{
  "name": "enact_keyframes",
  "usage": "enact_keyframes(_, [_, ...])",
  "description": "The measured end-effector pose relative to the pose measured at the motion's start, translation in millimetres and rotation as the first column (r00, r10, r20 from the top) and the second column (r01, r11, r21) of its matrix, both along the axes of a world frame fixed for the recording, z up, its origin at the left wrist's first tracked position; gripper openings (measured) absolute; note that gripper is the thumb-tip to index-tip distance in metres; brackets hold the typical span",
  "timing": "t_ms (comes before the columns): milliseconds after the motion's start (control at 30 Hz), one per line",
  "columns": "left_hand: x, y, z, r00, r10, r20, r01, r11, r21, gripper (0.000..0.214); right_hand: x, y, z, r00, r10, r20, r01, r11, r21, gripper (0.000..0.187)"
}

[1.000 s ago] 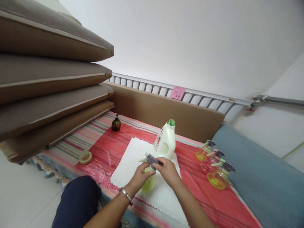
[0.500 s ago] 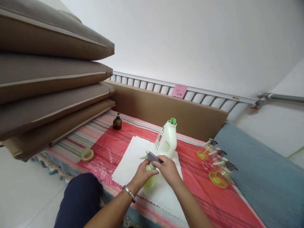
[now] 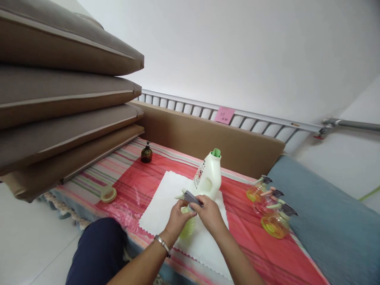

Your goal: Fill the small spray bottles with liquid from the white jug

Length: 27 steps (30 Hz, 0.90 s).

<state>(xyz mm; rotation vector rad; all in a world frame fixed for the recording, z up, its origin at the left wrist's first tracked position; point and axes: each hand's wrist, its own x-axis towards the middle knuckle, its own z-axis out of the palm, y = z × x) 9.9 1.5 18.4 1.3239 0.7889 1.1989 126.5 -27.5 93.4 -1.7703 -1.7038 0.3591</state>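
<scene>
A spray bottle (image 3: 187, 228) with yellow-green liquid stands on the white scalloped cloth (image 3: 158, 202). My left hand (image 3: 177, 218) is closed around its neck, just under the grey spray head (image 3: 191, 198). The fingers of my right hand (image 3: 208, 211) grip that spray head, whose pale green nozzle points left. Right behind my hands is a large white jug (image 3: 208, 176) with a handle and a green spout; no cap covers it. My hands hide the joint between bottle and spray head in part.
Three spray bottles (image 3: 274, 225) with coloured liquid stand at the right. A dark pump bottle (image 3: 146, 153) is at the back left, a pale green round cap (image 3: 108, 194) at the left edge. Stacked cushions (image 3: 68, 91) rise at the left; a brown board (image 3: 204, 138) lines the back.
My hands stay on the spray bottle and its spray head, with only slight finger movement. The view has shifted a little; nothing else has visibly moved.
</scene>
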Motion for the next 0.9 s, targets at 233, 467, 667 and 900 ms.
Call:
enact_keyframes(233, [-11,7,7.2,0.966,-0.258,0.005,0.257,0.966,0.031,0.029,0,1,-0.1,1.000,-0.001,0.018,0.002,1.000,-0.007,0.014])
enact_keyframes(467, [-6,4,9.3,0.985,-0.172,-0.002,0.172,0.985,0.031,0.034,-3,0,0.4,1.000,-0.006,0.029,0.006,1.000,-0.003,0.013])
enact_keyframes(667, [-12,10,10.7,0.968,-0.249,-0.041,0.249,0.968,-0.003,0.038,-2,0,-1.5,0.999,-0.008,0.040,0.008,1.000,-0.001,0.013])
enact_keyframes(900, [-11,12,5.2,0.969,-0.248,-0.016,0.248,0.969,-0.014,0.029,-3,0,-1.2,0.998,-0.020,0.059,0.020,1.000,-0.007,0.013])
